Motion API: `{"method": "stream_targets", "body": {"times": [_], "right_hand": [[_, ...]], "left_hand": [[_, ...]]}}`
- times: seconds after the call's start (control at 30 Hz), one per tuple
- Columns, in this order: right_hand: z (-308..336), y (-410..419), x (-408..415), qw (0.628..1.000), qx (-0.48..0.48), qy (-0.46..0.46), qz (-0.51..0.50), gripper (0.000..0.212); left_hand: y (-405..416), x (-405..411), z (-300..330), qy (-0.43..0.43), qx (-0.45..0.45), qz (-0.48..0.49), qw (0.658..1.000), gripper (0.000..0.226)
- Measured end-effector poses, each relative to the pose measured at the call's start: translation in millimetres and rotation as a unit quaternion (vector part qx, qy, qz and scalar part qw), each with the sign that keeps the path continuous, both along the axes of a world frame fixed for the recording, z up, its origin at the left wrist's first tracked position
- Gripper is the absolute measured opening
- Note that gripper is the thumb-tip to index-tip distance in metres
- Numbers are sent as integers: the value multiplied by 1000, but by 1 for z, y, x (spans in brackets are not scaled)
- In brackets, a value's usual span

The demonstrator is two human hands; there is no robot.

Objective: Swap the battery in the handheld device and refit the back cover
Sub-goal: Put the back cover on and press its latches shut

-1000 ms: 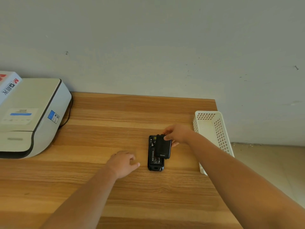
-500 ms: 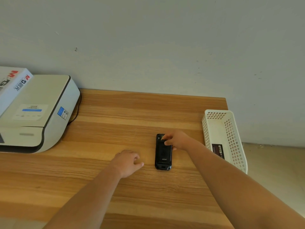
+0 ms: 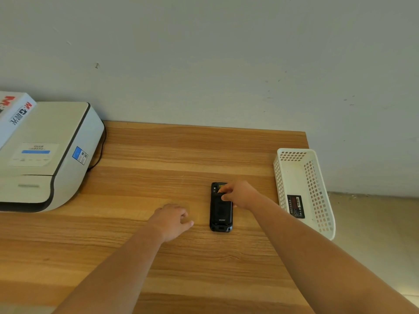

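Both forearms reach in from the near edge over the bench. The left hand rests on the wood just left of the device, apart from it, fingers loosely curled and holding nothing. The device lies face down near the bench centre, long axis pointing away from the person, with the cover laid over its back and a logo legible toward the near end. The right hand comes in from the right with the wrist low; its fingers are bunched on the far end of the cover, pressing or pinching there, and whether they grip an edge or only push down cannot be told. The step in hand appears to be seating the cover. It is best done by pressing evenly along both long edges so that every catch engages, with the free hand steadying the body against sliding; pressure at one end alone may leave the near end proud. Right of the device, well apart, a basket overhangs the bench edge and holds a battery, judged to be the removed one. Farther left stands a printer with a box on it.
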State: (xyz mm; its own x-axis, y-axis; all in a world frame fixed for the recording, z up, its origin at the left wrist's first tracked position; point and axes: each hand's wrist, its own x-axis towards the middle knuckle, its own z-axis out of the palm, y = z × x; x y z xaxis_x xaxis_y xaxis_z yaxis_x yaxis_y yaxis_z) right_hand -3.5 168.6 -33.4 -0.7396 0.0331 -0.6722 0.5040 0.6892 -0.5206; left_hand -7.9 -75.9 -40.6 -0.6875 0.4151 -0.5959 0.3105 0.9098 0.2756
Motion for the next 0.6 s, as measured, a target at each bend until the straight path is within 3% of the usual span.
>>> {"method": "stream_targets", "body": {"times": [0.6], "right_hand": [[-6,-8,14,997,57,41,42,36]], "left_hand": [[8,0,4,-6,7,9,1000,41]]}}
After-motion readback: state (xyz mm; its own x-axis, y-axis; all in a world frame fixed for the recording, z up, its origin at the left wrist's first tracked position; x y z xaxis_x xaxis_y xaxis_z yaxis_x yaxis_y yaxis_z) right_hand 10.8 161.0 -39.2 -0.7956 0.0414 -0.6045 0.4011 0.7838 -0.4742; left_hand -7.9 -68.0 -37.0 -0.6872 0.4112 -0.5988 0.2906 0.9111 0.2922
